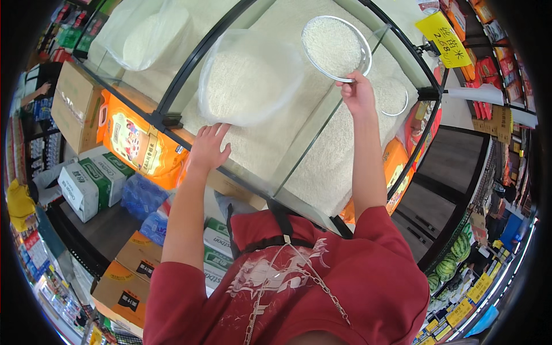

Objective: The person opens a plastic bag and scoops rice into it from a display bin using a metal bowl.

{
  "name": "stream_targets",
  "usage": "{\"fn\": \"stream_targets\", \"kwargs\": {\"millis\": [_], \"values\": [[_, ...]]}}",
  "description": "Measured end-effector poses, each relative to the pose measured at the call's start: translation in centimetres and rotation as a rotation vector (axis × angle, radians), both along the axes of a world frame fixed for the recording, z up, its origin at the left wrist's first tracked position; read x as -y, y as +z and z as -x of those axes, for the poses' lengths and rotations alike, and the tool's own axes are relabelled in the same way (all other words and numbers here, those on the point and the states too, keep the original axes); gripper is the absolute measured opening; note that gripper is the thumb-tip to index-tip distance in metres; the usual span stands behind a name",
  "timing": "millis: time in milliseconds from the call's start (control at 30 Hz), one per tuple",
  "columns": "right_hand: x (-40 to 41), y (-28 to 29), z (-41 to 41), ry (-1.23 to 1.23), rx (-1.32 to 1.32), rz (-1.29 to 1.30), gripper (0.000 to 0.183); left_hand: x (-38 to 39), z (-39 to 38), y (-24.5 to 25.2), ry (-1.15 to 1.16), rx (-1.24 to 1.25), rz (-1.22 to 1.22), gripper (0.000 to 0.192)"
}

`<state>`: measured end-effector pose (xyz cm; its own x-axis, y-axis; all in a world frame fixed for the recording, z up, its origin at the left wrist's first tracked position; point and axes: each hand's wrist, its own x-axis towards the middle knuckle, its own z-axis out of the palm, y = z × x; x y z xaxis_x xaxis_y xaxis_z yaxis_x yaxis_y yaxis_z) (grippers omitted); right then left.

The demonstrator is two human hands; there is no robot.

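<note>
My right hand [359, 92] grips the near rim of a round metal bowl [368, 54] heaped with white rice [330, 45]. The bowl is over the glass-walled rice bin, close to a glass divider [317, 138]. A clear plastic bag [276, 82] with rice inside lies on the loose rice [258, 146] to the left of the bowl. My left hand [210, 146] is at the bin's front edge, fingers apart, their tips beside the bag's lower edge; whether they touch the bag I cannot tell. Another round dish of rice [390, 95] sits in the right compartment.
Black bars [202, 56] frame the bins. Another bagged heap of rice [151, 41] lies in the left bin. Orange rice sacks [144, 138] and cardboard boxes [77, 103] stand at the left. A yellow sign with writing [444, 39] is clipped at the right, near dark cabinets [450, 159].
</note>
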<state>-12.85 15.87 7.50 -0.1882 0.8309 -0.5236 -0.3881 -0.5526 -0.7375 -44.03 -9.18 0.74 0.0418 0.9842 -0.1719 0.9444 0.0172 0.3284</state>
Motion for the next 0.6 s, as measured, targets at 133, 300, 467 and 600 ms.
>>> {"fn": "stream_targets", "kwargs": {"millis": [133,300,467,600], "values": [[2.0,3.1,-0.9,0.129,0.03,0.005,0.007,-0.2,-0.1,0.1,-0.003,0.005,0.025,0.054],[5.0,5.3,1.3,0.27,0.072,0.01,0.008,0.2,0.0,-0.1,0.011,0.015,-0.002,0.054],[6.4,5.2,4.5,0.449,0.118,-0.048,0.025,0.4,0.1,-0.2,0.021,0.01,-0.006,0.055],[7.4,5.3,8.2,0.41,0.353,-0.138,0.018,0.4,0.0,-0.4,0.016,0.02,-0.019,0.056]]}}
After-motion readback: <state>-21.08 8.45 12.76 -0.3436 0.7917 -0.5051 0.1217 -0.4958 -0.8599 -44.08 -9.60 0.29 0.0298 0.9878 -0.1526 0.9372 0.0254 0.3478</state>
